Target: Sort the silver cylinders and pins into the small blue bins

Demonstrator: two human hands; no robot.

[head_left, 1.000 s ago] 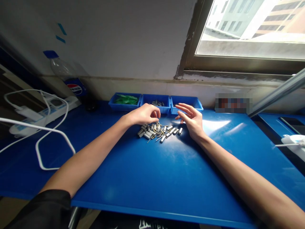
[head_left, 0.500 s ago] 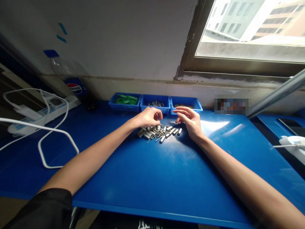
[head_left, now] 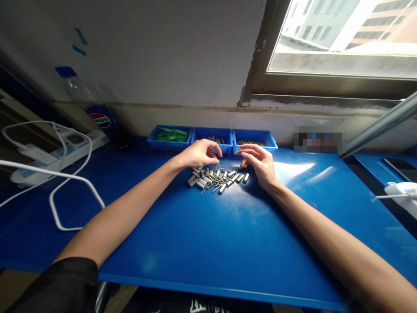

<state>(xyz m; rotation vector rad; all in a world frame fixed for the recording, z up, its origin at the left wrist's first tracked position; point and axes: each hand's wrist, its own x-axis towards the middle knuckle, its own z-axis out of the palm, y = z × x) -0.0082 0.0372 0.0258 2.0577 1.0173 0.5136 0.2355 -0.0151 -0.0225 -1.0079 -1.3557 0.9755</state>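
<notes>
Holding left hand (head_left: 203,153), the nearer, over the far side of the parts (head_left: 213,179) heaped crisscross on the table (head_left: 208,243) — fingertips close, cannot tell if clamped on anything — with right hand (head_left: 260,163) rightward, fingers apart.

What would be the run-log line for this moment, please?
left hand: at parts pile, grip unclear | right hand: loosely open, beside pile | blue bins: behind pile
</notes>
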